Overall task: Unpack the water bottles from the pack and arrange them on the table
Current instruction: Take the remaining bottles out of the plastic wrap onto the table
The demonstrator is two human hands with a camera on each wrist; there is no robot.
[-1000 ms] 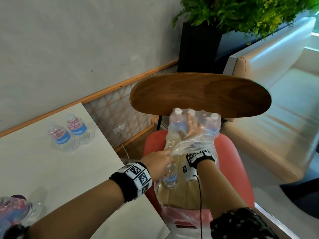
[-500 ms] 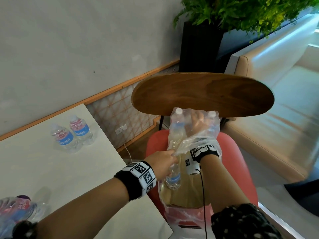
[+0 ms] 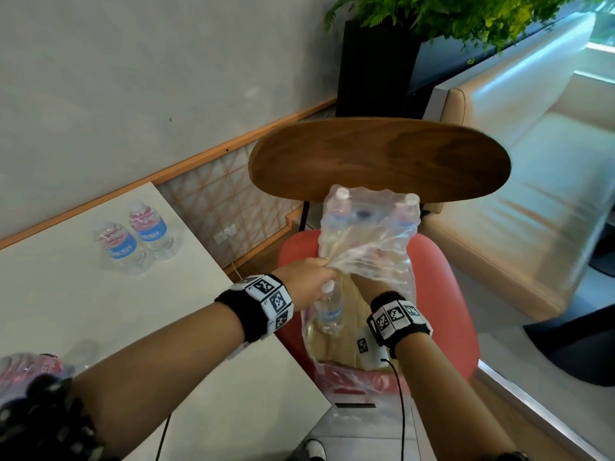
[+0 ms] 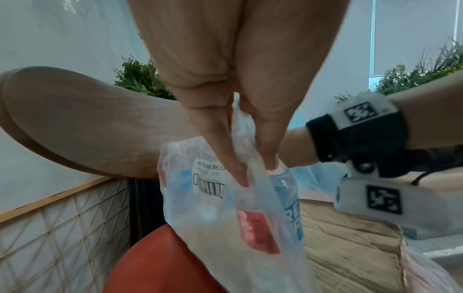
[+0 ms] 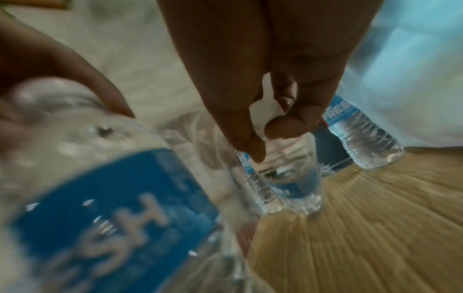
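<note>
The pack (image 3: 366, 234), clear wrap around several water bottles on a cardboard tray (image 3: 339, 344), stands on a red chair seat. My left hand (image 3: 309, 277) grips a bunch of the torn wrap (image 4: 200, 198) at the pack's near side, its fingers also over the top of a loose bottle (image 3: 329, 307) just below it. My right hand (image 3: 366, 284) reaches inside the wrap. In the right wrist view the right hand (image 5: 268, 138) pinches the white cap of an upright bottle (image 5: 295, 182). Two bottles (image 3: 133, 241) stand on the white table (image 3: 66, 311).
The chair's wooden backrest (image 3: 379, 158) curves right behind the pack. A cream bench (image 3: 532, 211) lies to the right, and a black planter (image 3: 372, 61) stands by the wall. Another wrapped pack (image 3: 20, 371) sits at the table's near left corner.
My left hand has pulled the wrap up. My right hand has drawn back from the top of the pack to a lower spot inside it.
</note>
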